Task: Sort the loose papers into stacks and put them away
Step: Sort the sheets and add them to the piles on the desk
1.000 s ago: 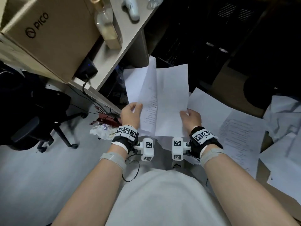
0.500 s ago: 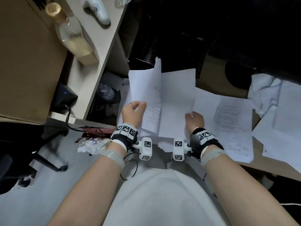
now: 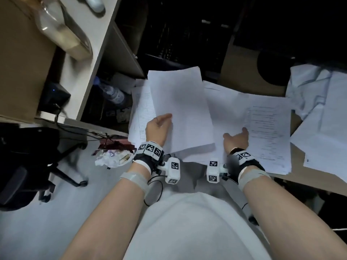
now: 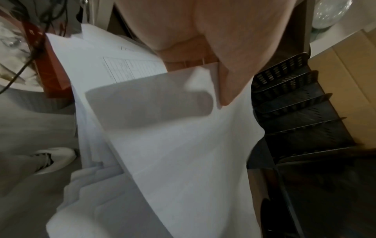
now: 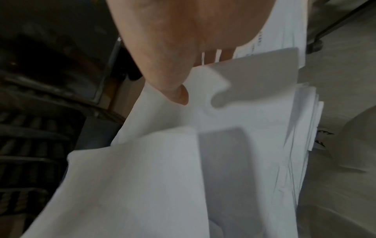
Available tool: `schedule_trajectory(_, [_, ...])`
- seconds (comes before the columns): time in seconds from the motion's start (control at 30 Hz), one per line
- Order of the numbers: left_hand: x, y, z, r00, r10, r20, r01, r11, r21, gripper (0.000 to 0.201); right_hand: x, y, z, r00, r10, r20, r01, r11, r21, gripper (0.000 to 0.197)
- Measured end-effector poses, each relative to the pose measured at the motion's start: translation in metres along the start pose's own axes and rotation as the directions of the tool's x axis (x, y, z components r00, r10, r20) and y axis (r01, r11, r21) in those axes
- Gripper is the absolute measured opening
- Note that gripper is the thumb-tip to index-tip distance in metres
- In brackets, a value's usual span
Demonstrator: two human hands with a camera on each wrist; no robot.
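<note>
My left hand [image 3: 158,126] grips a blank white sheet [image 3: 180,109] by its near left edge, thumb on top and fingers underneath, as the left wrist view shows with the thumb [image 4: 225,95] on the sheet [image 4: 173,145]. A form with a printed table [image 3: 143,113] lies beneath it. My right hand [image 3: 236,139] is off that sheet, at the near left edge of the printed pile [image 3: 268,128]. In the right wrist view its thumb [image 5: 177,93] lies on a white sheet [image 5: 234,116] and the fingers are under a paper edge.
More loose and crumpled papers [image 3: 319,109] spread over the brown table [image 3: 244,81] at the right. A black mesh file rack [image 4: 295,104] stands behind the papers. A desk [image 3: 90,59] with a bottle [image 3: 62,29] is at the left, an office chair [image 3: 28,166] and a full bin [image 3: 112,156] below.
The sheet that stood half folded between both hands now lies flat in my left hand. My right hand has let it go and moved right to the printed pile.
</note>
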State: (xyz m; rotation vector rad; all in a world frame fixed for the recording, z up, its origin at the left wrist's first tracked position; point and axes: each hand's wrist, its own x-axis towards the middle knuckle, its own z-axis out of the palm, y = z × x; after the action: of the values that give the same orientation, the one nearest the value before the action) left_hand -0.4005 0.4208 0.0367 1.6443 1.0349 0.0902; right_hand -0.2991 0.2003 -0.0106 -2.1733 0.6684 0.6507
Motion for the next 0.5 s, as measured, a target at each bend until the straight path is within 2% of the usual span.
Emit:
schedule_trajectory(0.07, [-0.004,-0.001,-0.004,0.999,0.034,-0.01,-0.034,0.999,0.021,0.041,-0.002,-0.008,0.001,0.991,-0.131,0.014,0.131,0.984,-0.117,0.073])
schedule_trajectory(0.1, [-0.006,0.0,-0.004,0.999,0.042,-0.017,-0.041,0.999,0.02,0.047,-0.002,-0.012,0.003,0.98,-0.186,0.076,0.193,0.975,-0.106,0.066])
schedule_trajectory(0.17, [-0.007,0.005,-0.003,0.998,0.054,-0.041,-0.053,0.998,0.024,0.052,-0.007,-0.025,0.007,0.926,-0.256,0.279,0.258,0.966,0.032,0.05])
schedule_trajectory(0.23, [-0.005,0.015,-0.001,0.993,0.117,-0.008,-0.116,0.992,0.048,0.053,-0.018,-0.039,0.01,0.848,-0.283,0.449,0.231,0.958,0.168,0.042])
schedule_trajectory(0.27, [-0.005,0.022,0.002,0.985,0.166,0.056,-0.169,0.984,0.06,0.052,-0.026,-0.048,0.01,0.81,-0.284,0.512,0.189,0.955,0.229,0.044])
schedule_trajectory(0.33, [-0.005,0.037,0.01,0.937,0.24,0.252,-0.257,0.966,0.033,0.047,-0.037,-0.064,0.011,0.732,-0.297,0.613,0.097,0.936,0.338,0.055])
schedule_trajectory(0.4, [-0.006,0.052,0.022,0.858,0.228,0.461,-0.22,0.973,-0.07,0.036,-0.043,-0.078,0.006,0.688,-0.315,0.654,0.074,0.927,0.369,0.064])
schedule_trajectory(0.43, [-0.006,0.058,0.028,0.816,0.205,0.541,-0.17,0.979,-0.114,0.031,-0.043,-0.083,0.003,0.698,-0.317,0.642,0.079,0.925,0.371,0.06])
schedule_trajectory(0.47, [-0.003,0.06,0.034,0.782,0.178,0.598,-0.117,0.983,-0.14,0.027,-0.041,-0.086,0.0,0.736,-0.312,0.602,0.086,0.924,0.373,0.05])
schedule_trajectory(0.5, [0.001,0.062,0.039,0.753,0.143,0.643,-0.064,0.987,-0.145,0.024,-0.038,-0.088,-0.004,0.795,-0.298,0.528,0.109,0.927,0.359,0.037])
